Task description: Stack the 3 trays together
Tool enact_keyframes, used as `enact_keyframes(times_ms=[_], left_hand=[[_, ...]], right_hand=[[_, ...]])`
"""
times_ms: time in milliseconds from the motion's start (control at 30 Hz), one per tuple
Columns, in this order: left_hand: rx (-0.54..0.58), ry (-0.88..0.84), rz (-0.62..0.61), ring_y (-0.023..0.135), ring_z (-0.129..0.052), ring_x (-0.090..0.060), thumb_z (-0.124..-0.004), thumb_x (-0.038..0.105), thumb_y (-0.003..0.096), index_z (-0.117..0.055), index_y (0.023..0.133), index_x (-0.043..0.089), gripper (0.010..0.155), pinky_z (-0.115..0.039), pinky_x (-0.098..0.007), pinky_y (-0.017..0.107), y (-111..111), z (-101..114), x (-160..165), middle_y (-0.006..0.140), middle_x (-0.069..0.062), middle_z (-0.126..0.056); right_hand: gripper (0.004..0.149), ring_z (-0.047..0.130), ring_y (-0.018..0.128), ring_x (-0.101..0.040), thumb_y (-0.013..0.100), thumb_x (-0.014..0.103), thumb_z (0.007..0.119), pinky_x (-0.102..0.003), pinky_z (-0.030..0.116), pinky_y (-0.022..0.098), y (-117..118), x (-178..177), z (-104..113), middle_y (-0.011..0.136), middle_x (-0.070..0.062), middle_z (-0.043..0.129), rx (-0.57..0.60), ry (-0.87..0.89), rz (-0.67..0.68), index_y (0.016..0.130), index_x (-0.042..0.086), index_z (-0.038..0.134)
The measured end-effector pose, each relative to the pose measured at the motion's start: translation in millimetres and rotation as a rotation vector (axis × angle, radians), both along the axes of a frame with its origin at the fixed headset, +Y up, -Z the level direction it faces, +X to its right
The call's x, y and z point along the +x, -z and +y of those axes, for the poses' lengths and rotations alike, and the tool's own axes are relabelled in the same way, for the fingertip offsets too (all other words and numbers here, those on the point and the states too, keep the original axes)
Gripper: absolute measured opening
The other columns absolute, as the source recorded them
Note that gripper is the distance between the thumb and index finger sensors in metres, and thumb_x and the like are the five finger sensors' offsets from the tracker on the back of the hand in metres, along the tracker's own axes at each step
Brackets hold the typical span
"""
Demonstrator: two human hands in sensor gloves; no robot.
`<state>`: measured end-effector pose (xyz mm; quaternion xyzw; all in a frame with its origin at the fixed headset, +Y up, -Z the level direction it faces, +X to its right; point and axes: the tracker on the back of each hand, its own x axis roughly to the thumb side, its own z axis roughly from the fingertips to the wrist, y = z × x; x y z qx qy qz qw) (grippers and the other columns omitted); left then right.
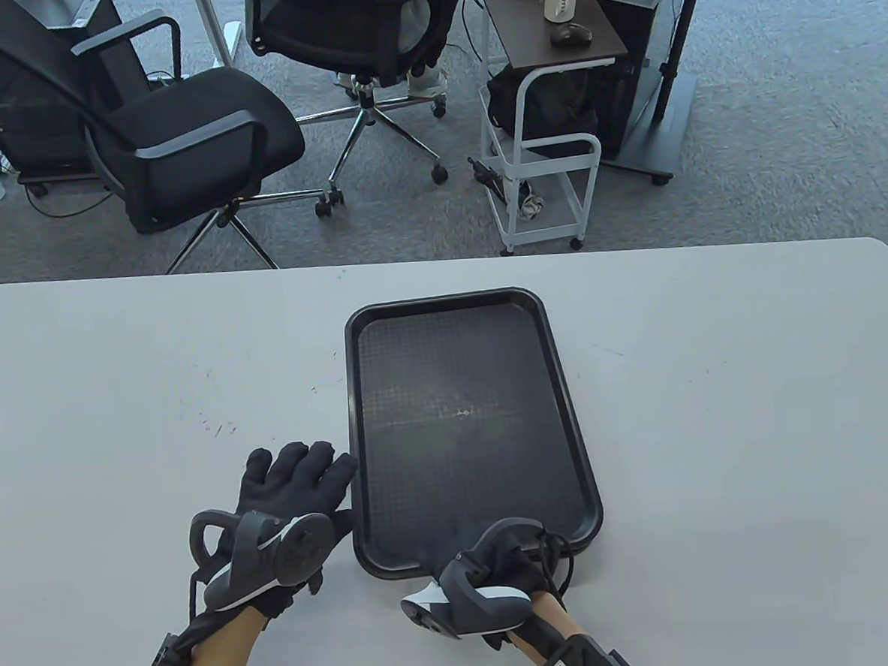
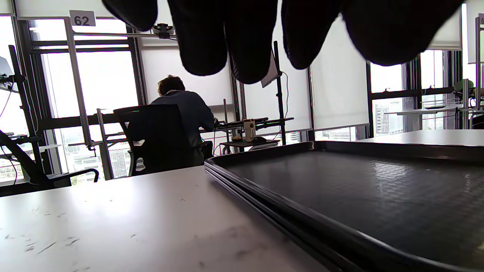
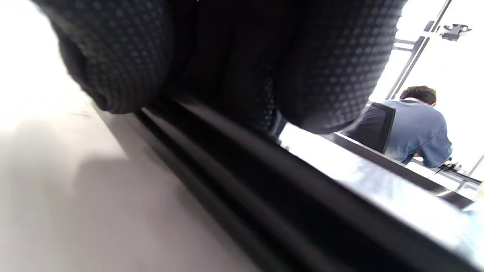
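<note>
A stack of black trays (image 1: 464,414) lies lengthwise in the middle of the white table (image 1: 115,368). Layered rims show in the left wrist view (image 2: 264,204). My left hand (image 1: 301,462) lies flat on the table with fingers spread, next to the stack's left rim near its front corner; its fingers (image 2: 242,45) hang over the table in the left wrist view. My right hand (image 1: 511,538) grips the stack's near rim, fingers curled over it. In the right wrist view the fingers (image 3: 332,75) sit on the rim (image 3: 234,162).
Beyond the table's far edge stand two office chairs (image 1: 191,138), a white rolling cart (image 1: 546,154) and a small side table (image 1: 553,25). Bare tabletop lies left and right of the stack.
</note>
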<state>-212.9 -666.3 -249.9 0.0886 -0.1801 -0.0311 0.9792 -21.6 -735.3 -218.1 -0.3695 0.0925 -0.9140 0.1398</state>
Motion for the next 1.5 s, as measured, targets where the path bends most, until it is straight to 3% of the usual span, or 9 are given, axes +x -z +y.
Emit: enact_keyframes(times_ms=[1067, 1167, 1367, 1433, 1500], left_hand=[[-0.029, 0.004, 0.002, 0.110, -0.075, -0.034, -0.079, 0.058, 0.0405, -0.071, 0.106, 0.038, 0.069, -0.050, -0.062, 0.080, -1, -1, -1, 0.116, 0.002, -0.076], [-0.108, 0.018, 0.003, 0.110, -0.074, -0.034, -0.079, 0.059, 0.0405, -0.071, 0.106, 0.038, 0.069, -0.050, -0.062, 0.080, 1, -4, 0, 0.116, 0.001, -0.075], [-0.487, 0.101, 0.011, 0.109, -0.074, -0.038, -0.077, 0.059, 0.0414, -0.072, 0.107, 0.036, 0.069, -0.049, -0.063, 0.078, 9, -31, 4, 0.116, -0.003, -0.075], [-0.534, 0.108, 0.002, 0.110, -0.072, -0.039, -0.077, 0.058, 0.0418, -0.071, 0.107, 0.035, 0.069, -0.047, -0.063, 0.078, 9, -38, 6, 0.117, -0.004, -0.073], [-0.508, 0.115, -0.012, 0.110, -0.072, -0.038, -0.077, 0.058, 0.0416, -0.071, 0.107, 0.036, 0.069, -0.047, -0.063, 0.078, 9, -37, 9, 0.116, -0.003, -0.074]], right_hand=[[0.053, 0.108, 0.056, -0.017, 0.034, 0.052, 0.087, -0.038, 0.093, 0.038, 7, 13, 2, 0.077, 0.004, 0.100, -0.036, -0.067, -0.060, 0.084, 0.035, 0.082], [0.052, 0.108, 0.056, -0.017, 0.035, 0.051, 0.087, -0.038, 0.093, 0.038, 6, 12, 0, 0.077, 0.004, 0.100, -0.024, -0.085, -0.050, 0.084, 0.035, 0.082], [0.050, 0.108, 0.055, -0.017, 0.035, 0.049, 0.087, -0.038, 0.093, 0.038, 2, 8, -3, 0.075, 0.004, 0.100, 0.007, -0.105, -0.034, 0.083, 0.035, 0.083], [0.050, 0.108, 0.054, -0.017, 0.035, 0.049, 0.087, -0.038, 0.093, 0.038, 0, 6, -4, 0.075, 0.003, 0.100, 0.027, -0.119, -0.025, 0.083, 0.035, 0.083], [0.050, 0.108, 0.054, -0.017, 0.035, 0.049, 0.088, -0.038, 0.093, 0.038, -1, 5, -5, 0.075, 0.003, 0.100, 0.046, -0.129, -0.015, 0.082, 0.035, 0.083]])
